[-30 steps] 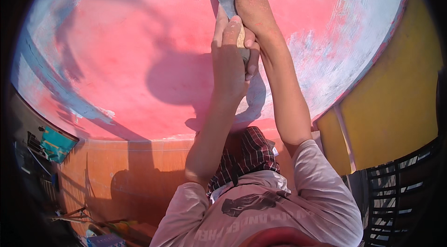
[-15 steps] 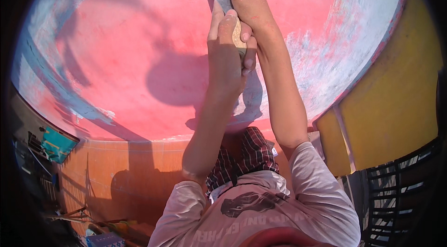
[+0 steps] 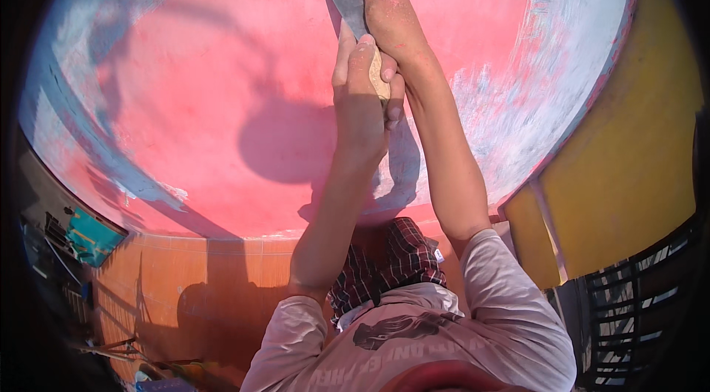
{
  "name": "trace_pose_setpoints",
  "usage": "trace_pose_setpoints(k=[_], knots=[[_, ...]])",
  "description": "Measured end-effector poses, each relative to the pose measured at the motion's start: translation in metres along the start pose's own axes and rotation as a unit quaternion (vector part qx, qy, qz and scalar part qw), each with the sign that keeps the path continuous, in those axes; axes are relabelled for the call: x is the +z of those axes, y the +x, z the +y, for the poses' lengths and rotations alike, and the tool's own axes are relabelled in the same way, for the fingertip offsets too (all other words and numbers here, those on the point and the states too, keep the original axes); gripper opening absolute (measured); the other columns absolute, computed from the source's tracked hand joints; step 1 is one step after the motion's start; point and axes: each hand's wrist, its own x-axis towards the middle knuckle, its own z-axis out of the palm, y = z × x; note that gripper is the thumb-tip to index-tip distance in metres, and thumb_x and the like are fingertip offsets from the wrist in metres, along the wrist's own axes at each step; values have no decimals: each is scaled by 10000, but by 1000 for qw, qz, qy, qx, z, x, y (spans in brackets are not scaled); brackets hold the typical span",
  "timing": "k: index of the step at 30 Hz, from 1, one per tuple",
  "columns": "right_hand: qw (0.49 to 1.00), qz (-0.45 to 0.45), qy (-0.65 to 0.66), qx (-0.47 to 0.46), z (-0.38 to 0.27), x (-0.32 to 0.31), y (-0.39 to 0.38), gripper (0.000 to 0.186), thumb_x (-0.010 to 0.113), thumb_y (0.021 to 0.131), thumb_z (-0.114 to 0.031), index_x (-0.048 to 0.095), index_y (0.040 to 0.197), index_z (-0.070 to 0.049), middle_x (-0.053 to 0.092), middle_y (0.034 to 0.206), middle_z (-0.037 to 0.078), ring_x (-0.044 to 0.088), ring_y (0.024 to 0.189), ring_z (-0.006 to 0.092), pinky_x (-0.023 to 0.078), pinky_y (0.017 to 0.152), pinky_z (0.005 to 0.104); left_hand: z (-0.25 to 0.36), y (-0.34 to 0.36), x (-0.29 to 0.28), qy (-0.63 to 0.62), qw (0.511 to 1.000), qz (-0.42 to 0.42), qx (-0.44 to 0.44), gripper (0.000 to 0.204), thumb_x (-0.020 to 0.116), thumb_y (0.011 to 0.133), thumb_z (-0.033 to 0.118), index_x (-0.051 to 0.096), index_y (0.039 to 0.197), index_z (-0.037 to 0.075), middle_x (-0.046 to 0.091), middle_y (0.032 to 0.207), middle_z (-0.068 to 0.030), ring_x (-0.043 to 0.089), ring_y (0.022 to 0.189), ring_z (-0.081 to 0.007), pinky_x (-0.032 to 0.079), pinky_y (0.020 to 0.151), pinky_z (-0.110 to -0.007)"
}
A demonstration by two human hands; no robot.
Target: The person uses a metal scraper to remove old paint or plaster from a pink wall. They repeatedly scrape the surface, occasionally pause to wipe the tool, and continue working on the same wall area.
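A paint scraper (image 3: 345, 0) with a wide grey metal blade and a light wooden handle lies against the pink painted wall (image 3: 200, 74). My left hand (image 3: 360, 85) is wrapped round the handle, its thumb and a finger stretched toward the blade. Farther up, my right hand (image 3: 397, 18) grips the blade's right edge, thumb on its face and the other fingers mostly hidden. The blade's straight edge points away from me, and a pale blue streak shows just beyond it.
Bluish-white scraped patches (image 3: 503, 118) ring the pink area. Orange tiles (image 3: 170, 266) run below the wall, and a yellow wall (image 3: 621, 133) stands at the right. A dark slatted structure (image 3: 636, 303) is at lower right, a teal item (image 3: 92, 237) at left.
The view has shifted upward, so the wall, hands and scraper all sit lower in it. The blade's far edge and the pale streak now show. Both hands keep their hold.
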Motion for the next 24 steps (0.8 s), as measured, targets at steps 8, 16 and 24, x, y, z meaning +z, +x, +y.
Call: trace_pose_setpoints(k=[8,16,24], knots=[[999,-29,-4,27,-1,-1,5,454,402,1038,-301,616,957,91,664,865,236,637,814,325,486,837,450,2,3,-4,12,1000,20,-3,595,364,1060,259,161,1591,83,483,741,1,406,419,-78,286,334,-239],[994,-34,60,87,18,-4,4,447,390,1043,-302,611,982,82,655,894,239,628,865,313,481,848,447,-8,3,-5,26,1000,11,13,472,358,1063,260,335,1496,73,484,734,5,386,401,-76,274,330,-232],[996,-12,61,58,13,-3,3,497,391,1024,-333,617,981,107,659,875,258,633,819,329,487,833,453,-6,1,1,14,1000,1,26,434,364,1064,253,370,1465,89,483,749,8,383,407,-69,266,335,-228]])
